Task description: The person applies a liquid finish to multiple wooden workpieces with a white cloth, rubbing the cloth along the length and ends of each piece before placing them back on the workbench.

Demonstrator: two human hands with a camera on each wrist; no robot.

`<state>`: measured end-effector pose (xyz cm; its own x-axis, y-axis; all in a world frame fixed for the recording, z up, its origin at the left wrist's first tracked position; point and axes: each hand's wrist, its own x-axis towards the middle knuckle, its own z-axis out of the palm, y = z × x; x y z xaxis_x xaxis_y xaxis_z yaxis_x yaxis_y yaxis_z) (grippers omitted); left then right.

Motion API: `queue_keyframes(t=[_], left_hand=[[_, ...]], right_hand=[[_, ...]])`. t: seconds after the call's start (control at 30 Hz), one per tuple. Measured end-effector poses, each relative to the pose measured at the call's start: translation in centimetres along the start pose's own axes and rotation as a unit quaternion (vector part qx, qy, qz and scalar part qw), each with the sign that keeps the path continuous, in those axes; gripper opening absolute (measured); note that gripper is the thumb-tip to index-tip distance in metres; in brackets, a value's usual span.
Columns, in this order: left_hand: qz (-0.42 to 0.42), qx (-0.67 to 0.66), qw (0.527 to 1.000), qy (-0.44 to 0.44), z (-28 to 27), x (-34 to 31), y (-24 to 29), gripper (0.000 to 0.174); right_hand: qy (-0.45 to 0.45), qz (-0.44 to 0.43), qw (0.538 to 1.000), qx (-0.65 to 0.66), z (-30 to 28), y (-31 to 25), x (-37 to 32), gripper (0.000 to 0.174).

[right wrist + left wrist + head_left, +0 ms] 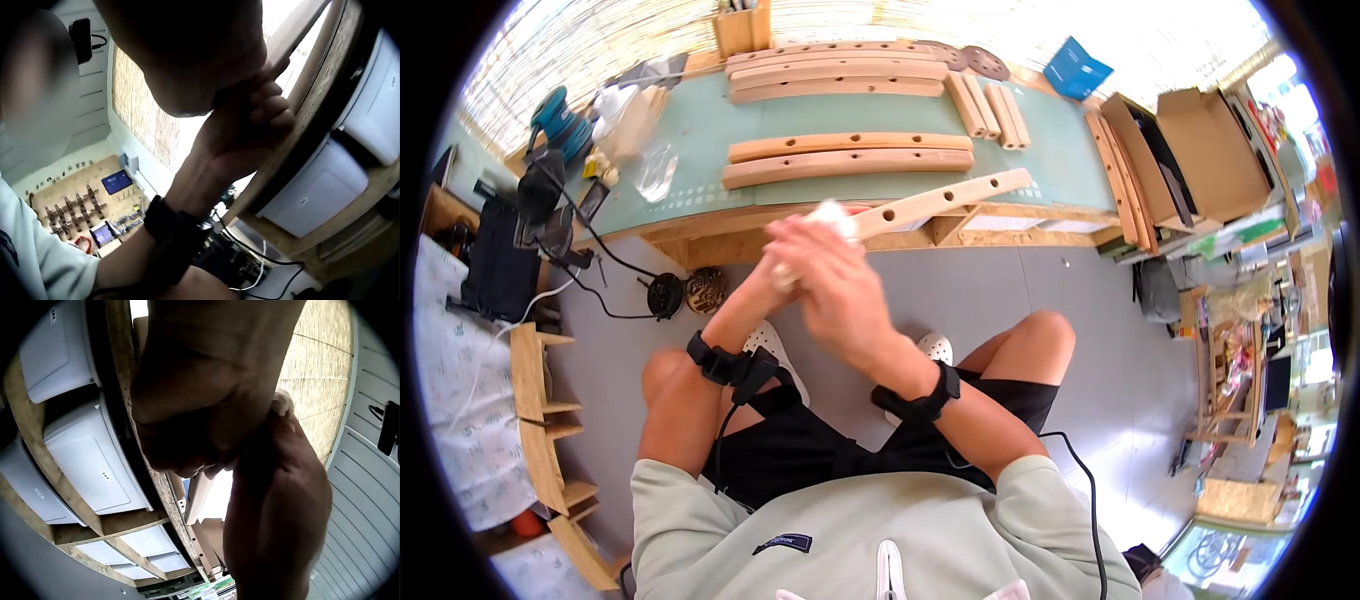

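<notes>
Right hand (840, 290) presses white pad (832, 212) onto drilled slat (945, 198), left hand (772, 265) curled around it; probably midway, 2 slats (850, 166) near bench (700, 130) front edge remain.

The slat (945, 200) I hold is pale wood with round holes. It slants from near left up to far right, over the table's (700, 130) edge. A white wad (832, 213) sits against its near end.

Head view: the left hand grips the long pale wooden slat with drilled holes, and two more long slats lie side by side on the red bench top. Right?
Not quite: the head view shows the bench top is green, not red. The left hand does grip the long pale wooden slat with drilled holes, and two more long slats lie side by side there.
</notes>
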<state>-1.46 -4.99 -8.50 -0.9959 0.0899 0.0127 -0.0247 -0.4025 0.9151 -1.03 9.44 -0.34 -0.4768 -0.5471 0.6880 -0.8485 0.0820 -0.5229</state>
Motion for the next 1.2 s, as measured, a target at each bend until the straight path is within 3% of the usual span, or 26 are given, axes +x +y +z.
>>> queue_keyframes(t=[0.07,0.1,0.17,0.2,0.23,0.27,0.3,0.33,0.37,0.43,0.47,0.53,0.57,0.73,0.87,1.0,1.03,1.1,1.13,1.2], left_hand=[[0.080,0.224,0.971,0.026,5.0,-1.1,5.8,0.045],[0.079,0.227,0.971,0.019,5.8,-1.4,6.7,0.045],[-0.024,0.138,0.984,0.108,6.6,-1.8,7.4,0.037],[-0.021,0.136,0.984,0.112,5.9,-1.6,7.2,0.037],[-0.043,0.100,0.991,0.080,4.6,-1.0,6.8,0.033],[-0.063,0.063,0.995,0.047,3.8,-0.8,6.8,0.031],[-0.062,0.023,0.996,0.052,4.1,-0.9,6.9,0.029],[-0.058,0.023,0.997,0.055,3.9,-1.0,6.9,0.029],[-0.060,0.019,0.997,0.045,3.8,-1.0,6.8,0.033],[-0.060,0.015,0.997,0.035,3.8,-0.9,6.8,0.039],[-0.050,0.018,0.998,0.029,3.9,-0.9,6.9,0.043],[-0.038,0.023,0.999,0.025,4.3,-0.8,7.5,0.049],[-0.045,0.019,0.999,0.020,4.6,-0.8,7.9,0.050],[-0.002,0.061,0.998,-0.008,3.6,-1.6,9.4,0.051],[-0.017,0.095,0.995,-0.012,3.3,-2.0,9.8,0.051],[-0.012,0.095,0.995,0.002,3.3,-2.1,9.5,0.048],[-0.012,0.095,0.995,0.003,1.8,-1.9,7.5,0.048],[0.118,0.099,0.986,0.058,-2.2,-1.2,1.8,0.048],[-0.023,0.157,0.986,0.050,3.0,-1.0,7.5,0.046],[-0.063,0.129,0.988,0.051,2.0,-0.9,7.8,0.042]], right_hand=[[-0.037,0.042,0.974,0.221,-0.6,-2.1,0.5,0.044],[-0.034,0.041,0.960,0.273,-1.2,-2.4,0.4,0.045],[-0.001,0.055,0.953,0.297,-3.8,-2.0,0.3,0.044],[0.028,0.061,0.960,0.273,-5.1,-0.8,-0.3,0.041],[0.106,0.065,0.908,0.400,-5.8,0.7,-0.7,0.040],[0.142,0.025,0.970,0.195,-7.6,3.7,-0.8,0.038],[0.206,0.072,0.951,0.218,-9.1,6.4,-1.1,0.037],[0.234,0.112,0.965,0.035,-11.7,9.5,-1.2,0.037],[0.253,0.159,0.953,-0.038,-13.7,11.6,-1.0,0.038],[0.254,0.110,0.952,-0.127,-16.9,18.1,-1.0,0.034],[0.254,0.108,0.953,-0.127,-17.6,18.7,-0.8,0.034],[0.120,0.290,0.935,-0.166,-18.0,19.6,-0.4,0.028],[0.117,0.236,0.948,-0.180,-17.0,21.1,-1.0,0.026],[0.158,0.245,0.944,-0.156,-13.8,18.6,-1.0,0.027],[0.116,0.164,0.958,-0.205,-11.9,16.1,-0.9,0.028],[0.075,0.084,0.994,-0.006,-4.5,6.9,0.9,0.042],[0.044,0.058,0.997,0.034,-3.3,3.8,1.5,0.044],[-0.038,-0.002,0.996,0.077,-1.0,-0.4,2.5,0.048],[-0.078,-0.004,0.984,0.163,-0.2,-1.4,2.7,0.048],[-0.044,0.003,0.959,0.279,-0.3,-2.4,3.1,0.051]])
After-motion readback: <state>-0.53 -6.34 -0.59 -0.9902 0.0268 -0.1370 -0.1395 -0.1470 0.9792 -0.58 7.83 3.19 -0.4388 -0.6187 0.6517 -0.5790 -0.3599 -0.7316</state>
